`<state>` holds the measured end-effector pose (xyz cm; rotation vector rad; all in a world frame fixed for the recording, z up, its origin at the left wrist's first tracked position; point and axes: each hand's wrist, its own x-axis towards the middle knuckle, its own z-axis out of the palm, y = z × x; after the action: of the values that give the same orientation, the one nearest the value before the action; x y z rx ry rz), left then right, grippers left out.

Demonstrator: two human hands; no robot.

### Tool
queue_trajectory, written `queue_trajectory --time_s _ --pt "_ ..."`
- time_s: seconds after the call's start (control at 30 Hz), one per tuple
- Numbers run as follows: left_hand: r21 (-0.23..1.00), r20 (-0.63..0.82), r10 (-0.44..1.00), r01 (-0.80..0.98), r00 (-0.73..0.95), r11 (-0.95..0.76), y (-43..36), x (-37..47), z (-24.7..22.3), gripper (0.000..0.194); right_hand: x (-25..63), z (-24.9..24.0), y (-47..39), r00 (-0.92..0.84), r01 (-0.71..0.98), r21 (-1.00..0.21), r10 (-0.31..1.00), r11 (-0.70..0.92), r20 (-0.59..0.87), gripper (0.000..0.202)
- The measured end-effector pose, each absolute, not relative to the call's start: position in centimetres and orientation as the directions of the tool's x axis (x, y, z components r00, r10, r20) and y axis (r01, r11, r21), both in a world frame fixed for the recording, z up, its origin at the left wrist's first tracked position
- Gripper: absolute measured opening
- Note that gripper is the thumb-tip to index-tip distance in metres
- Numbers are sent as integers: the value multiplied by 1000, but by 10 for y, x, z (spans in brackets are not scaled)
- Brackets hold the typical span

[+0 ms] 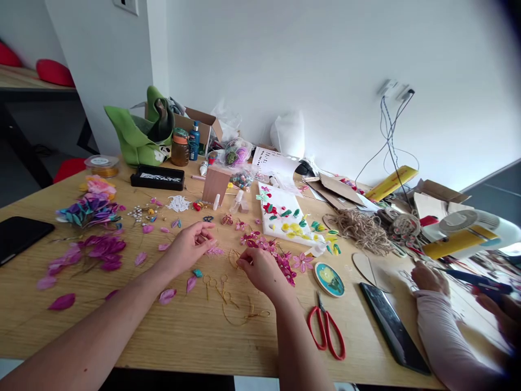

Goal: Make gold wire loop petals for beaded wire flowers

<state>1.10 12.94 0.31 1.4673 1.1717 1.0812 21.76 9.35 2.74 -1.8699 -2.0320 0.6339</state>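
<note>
My left hand (192, 245) is above the middle of the wooden table, its thumb and fingers curled together; whatever is in them is too small to make out. Beside its fingertips is a small pink petal cluster (215, 251). My right hand (260, 269) pinches a loop of thin gold wire (233, 259). Nearer to me are bent pieces of gold wire (222, 290) and a small teal bead (197, 273). Magenta flowers (286, 267) spread just right of my right hand. Red-handled scissors (326, 328) rest to the right, blades pointing away.
Pink petals (108, 250) and purple-blue flowers (91, 210) are at left, by a black tablet (24, 236). A white foam board (285, 214) bears colored flowers. At right are a phone (391, 326), twine (362, 231) and a co-worker's hands (431, 279) with a blue glue gun (482, 285).
</note>
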Motion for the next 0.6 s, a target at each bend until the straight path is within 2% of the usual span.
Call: queue_trajectory --time_s 0.17,0.3,0.4,0.47,0.53,0.6 --pt "982 78 984 159 163 -104 129 11 2 50 224 38 64 -78 879 -473 997 58 -24 9" --pt "984 79 983 143 167 -104 129 11 2 47 229 38 20 -263 822 -515 964 243 35 12" --pt "987 77 982 126 174 -100 129 12 2 44 229 18 -14 -359 834 -375 914 404 188 20" --pt "989 75 981 115 179 -97 128 12 2 43 228 -1 -30 -457 809 -231 826 540 330 40" --pt "990 76 980 107 182 -97 128 13 3 41 227 -17 -40 -490 800 -95 736 593 467 57" --pt "990 79 980 102 183 -99 127 14 4 40 225 -27 -46 -505 793 -8 664 609 552 58"
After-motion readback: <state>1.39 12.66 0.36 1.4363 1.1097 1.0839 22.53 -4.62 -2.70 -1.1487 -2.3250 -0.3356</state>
